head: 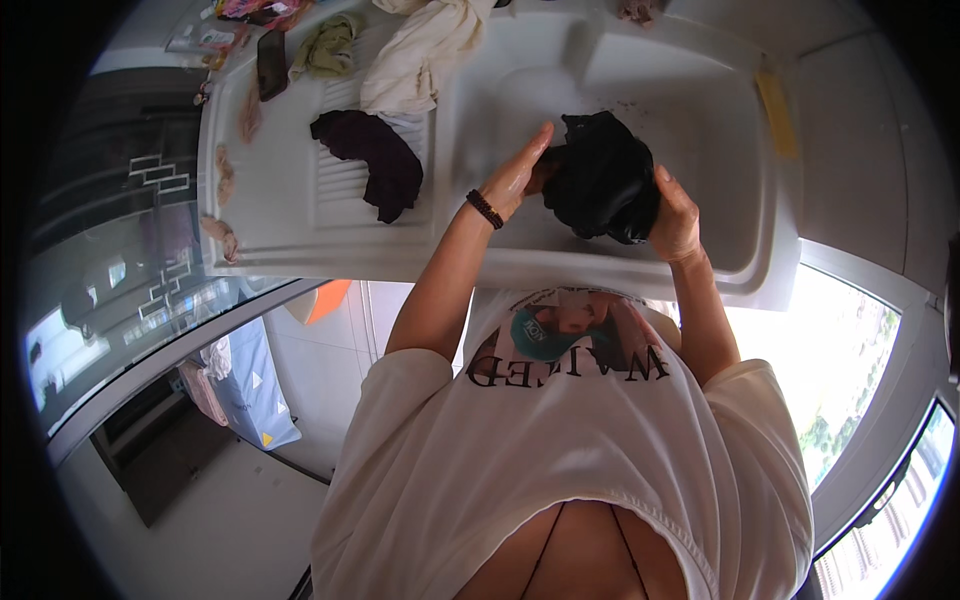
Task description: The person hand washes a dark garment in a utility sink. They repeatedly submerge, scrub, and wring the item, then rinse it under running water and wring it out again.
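A bunched, wet-looking black cloth [604,176] is held between both hands over the basin of a white laundry sink [720,217]. My left hand [517,171], wet and with a dark beaded bracelet at the wrist, presses on one side; its thumb is raised and its fingers go behind the cloth. My right hand [677,217] grips the other side, the fingers partly hidden by the cloth. On the ribbed washboard beside the basin lies a dark purple cloth [382,161]. A cream cloth [420,64] lies behind it, across the divider.
An olive-green cloth [328,46] and a dark phone [271,66] lie at the back left. Small beige cloth pieces [223,176] rest along the left rim. Plastic packaging [206,37] is in the far left corner. A yellow strip [776,112] lies on the right rim.
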Demonstrator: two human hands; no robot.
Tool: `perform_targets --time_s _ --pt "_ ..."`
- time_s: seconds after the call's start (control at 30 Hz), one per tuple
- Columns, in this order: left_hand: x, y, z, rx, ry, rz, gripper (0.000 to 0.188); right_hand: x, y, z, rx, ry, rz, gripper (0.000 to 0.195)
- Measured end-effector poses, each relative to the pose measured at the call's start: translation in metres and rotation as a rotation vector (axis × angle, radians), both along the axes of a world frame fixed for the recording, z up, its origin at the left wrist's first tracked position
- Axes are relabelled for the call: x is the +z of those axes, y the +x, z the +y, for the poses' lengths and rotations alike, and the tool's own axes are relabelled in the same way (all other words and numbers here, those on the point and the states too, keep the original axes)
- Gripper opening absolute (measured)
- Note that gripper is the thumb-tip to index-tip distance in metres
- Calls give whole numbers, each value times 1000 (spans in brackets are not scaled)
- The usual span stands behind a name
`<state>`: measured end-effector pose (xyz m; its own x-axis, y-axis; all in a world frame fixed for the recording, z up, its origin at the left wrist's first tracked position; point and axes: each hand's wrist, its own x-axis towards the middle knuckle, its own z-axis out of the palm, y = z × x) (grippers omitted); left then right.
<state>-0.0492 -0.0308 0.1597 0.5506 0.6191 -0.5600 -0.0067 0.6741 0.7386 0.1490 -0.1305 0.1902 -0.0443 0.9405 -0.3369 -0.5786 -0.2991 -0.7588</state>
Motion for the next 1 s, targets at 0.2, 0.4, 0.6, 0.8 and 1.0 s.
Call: perform_targets --time_s 0.2,0.4,0.6,0.8,1.0 --pt "-14 -9 -5 57 181 24 29 0 4 10 -59 12 2 40" --pt "-14 -23 -9 112 494 345 27 -4 -2 16 -198 -7 -23 35" --pt "-7 -33 -24 40 516 404 38 -6 -6 18 -180 -12 -55 44" --pt "-50 -33 -11 7 69 163 68 -2 -6 18 77 86 39 71" --pt "9 -10 -14 97 -106 -204 51 12 -6 17 78 68 -14 85"
